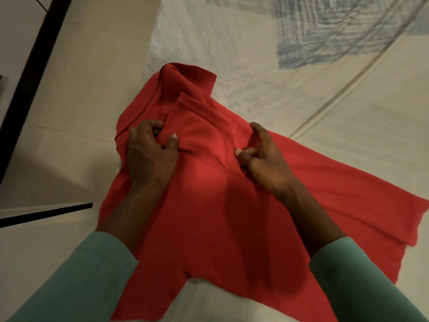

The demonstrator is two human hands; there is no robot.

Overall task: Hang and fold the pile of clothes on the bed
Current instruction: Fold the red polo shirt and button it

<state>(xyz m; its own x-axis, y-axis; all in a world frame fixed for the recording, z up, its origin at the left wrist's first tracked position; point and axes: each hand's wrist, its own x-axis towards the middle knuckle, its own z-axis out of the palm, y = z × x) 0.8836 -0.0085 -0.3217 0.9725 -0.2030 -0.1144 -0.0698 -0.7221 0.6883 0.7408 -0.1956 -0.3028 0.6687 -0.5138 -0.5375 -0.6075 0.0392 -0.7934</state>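
The red shirt (209, 217) lies spread on the bed, front up, with its collar (192, 75) at the far end and its body running back toward the person. The cloth is rumpled below the collar and lies flatter toward the right, where one side fans out across the sheet.

Both grips are on the shirt's upper part, just below the collar and a little apart. The left grip (151, 156) has its fingers curled and its thumb pressed in, pinching a ridge of red cloth. The right grip (262, 159) is closed the same way, thumb against bent fingers, with a fold of the shirt caught between them. The cloth between the two is drawn into shallow creases. Teal sleeves (81, 282) cover both forearms, which cross over the shirt's lower half.

The sheet (348, 147) beneath is off-white, with a blue-grey brushed pattern (336, 31) at the far right and a pale band running diagonally across it. The shirt's left side reaches the bed's left edge.

Past that edge is a floor (69, 54) of pale tiles with thin joints. A black bar (30, 66) slants across it at the far left, and a shorter black strip (46, 213) lies lower down.
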